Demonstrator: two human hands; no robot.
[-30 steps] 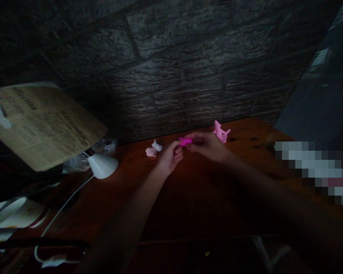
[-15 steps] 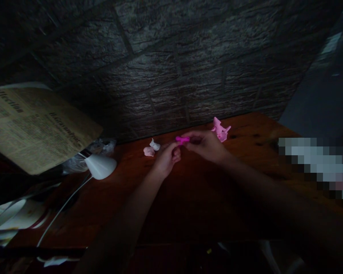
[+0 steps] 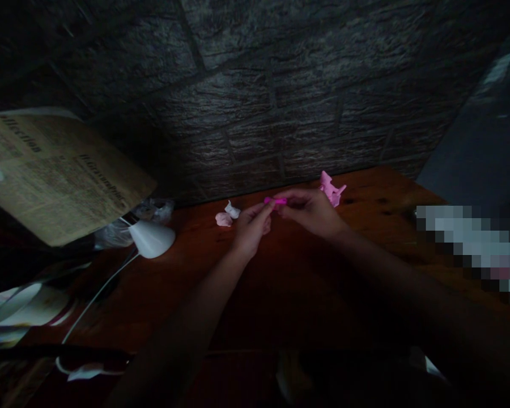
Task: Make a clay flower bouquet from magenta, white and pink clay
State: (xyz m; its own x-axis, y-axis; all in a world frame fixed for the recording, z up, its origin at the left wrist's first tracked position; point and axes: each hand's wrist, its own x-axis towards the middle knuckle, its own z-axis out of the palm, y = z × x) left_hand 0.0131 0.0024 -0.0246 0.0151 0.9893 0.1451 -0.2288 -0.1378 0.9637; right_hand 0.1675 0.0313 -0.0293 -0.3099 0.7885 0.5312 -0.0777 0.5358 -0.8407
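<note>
Both my hands meet above the brown wooden table (image 3: 306, 283) near the stone wall. My left hand (image 3: 251, 228) and my right hand (image 3: 312, 212) pinch the two ends of a small bright pink piece (image 3: 275, 200), fingers closed on it. Just behind my right hand lies a pale pink folded figure (image 3: 331, 190). To the left of my left hand sit a small pale pink lump (image 3: 223, 219) and a small white piece (image 3: 232, 210).
A white lamp head (image 3: 152, 238) on a thin stem stands at the left, lit area under it. A newspaper sheet (image 3: 59, 170) leans at the far left above crumpled clear plastic (image 3: 153, 211). A dark stone wall (image 3: 280, 102) backs the table.
My hands have stayed together on the bright pink piece, shifting slightly up in view; my left fingers now pinch its end. The view has moved a little.
</note>
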